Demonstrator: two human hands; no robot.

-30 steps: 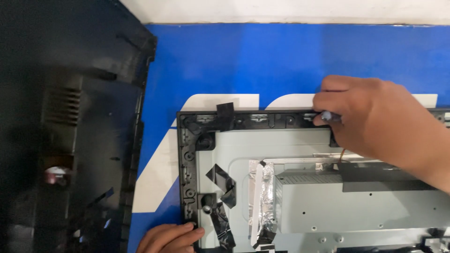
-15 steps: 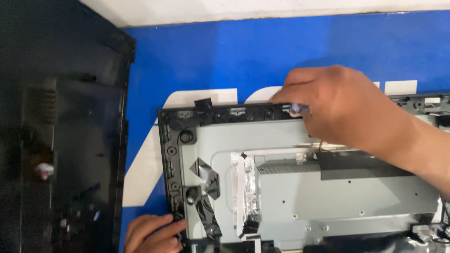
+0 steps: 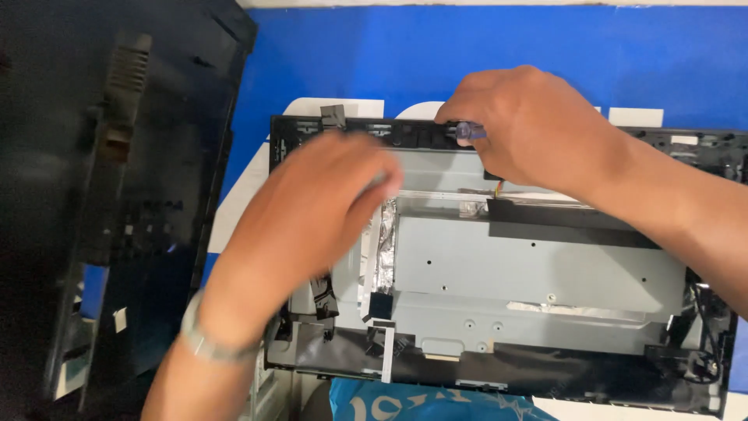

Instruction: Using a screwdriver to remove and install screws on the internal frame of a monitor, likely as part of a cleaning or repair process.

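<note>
An opened monitor chassis (image 3: 545,273) lies back-up on a blue mat, its grey metal shield plate and black plastic frame (image 3: 405,132) exposed. My right hand (image 3: 530,125) is at the frame's top edge, closed around a small screwdriver with a blue-and-clear handle (image 3: 470,131). My left hand (image 3: 312,210) hovers blurred over the left part of the chassis, fingers loosely spread toward the frame's top left, holding nothing I can see. Silver foil tape (image 3: 384,249) and black tape strips (image 3: 323,296) sit on the plate below it.
The monitor's removed black back cover (image 3: 117,195) lies to the left, overlapping the blue mat (image 3: 374,62). A watch sits on my left wrist. A blue plastic bag (image 3: 421,401) shows at the bottom edge. A white wall strip runs along the top.
My left hand has lifted from the frame's lower-left corner and swept up over the chassis. My right hand with the screwdriver has slid left along the top edge.
</note>
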